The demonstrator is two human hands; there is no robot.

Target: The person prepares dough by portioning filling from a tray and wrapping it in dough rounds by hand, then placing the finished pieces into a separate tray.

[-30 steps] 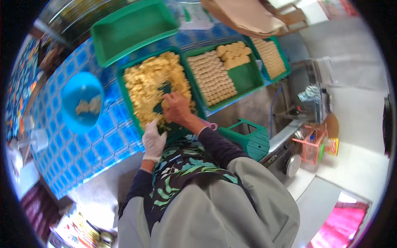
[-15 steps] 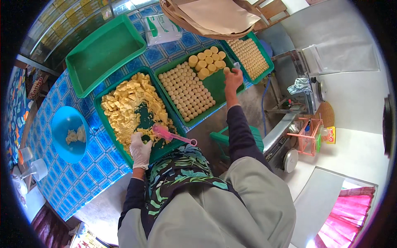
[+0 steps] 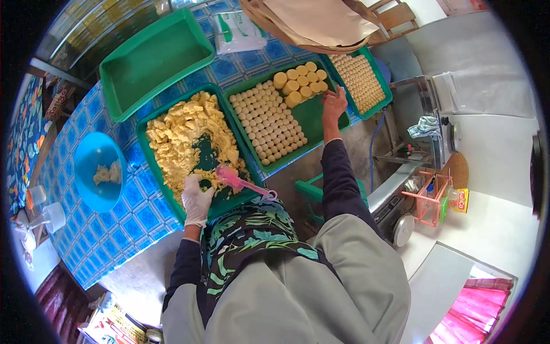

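Left hand [image 3: 196,200], gloved, rests loosely curled on dough tray [image 3: 150,127], gripping nothing. Right hand [image 3: 334,104], fingers spread, touches ball tray [image 3: 324,124] beside discs [image 3: 301,82].

The person's left hand [image 3: 197,199], in a white glove, sits close in front of the body with the wrist bent and the fingers curled loosely downward; whether they grip anything cannot be told. The left forearm, in a dark sleeve, rises steeply from the lower edge. The right arm is stretched far forward and nearly straight, its dark sleeve ending at the wrist. The bare right hand [image 3: 334,103] is flat, fingers spread and pointing away.
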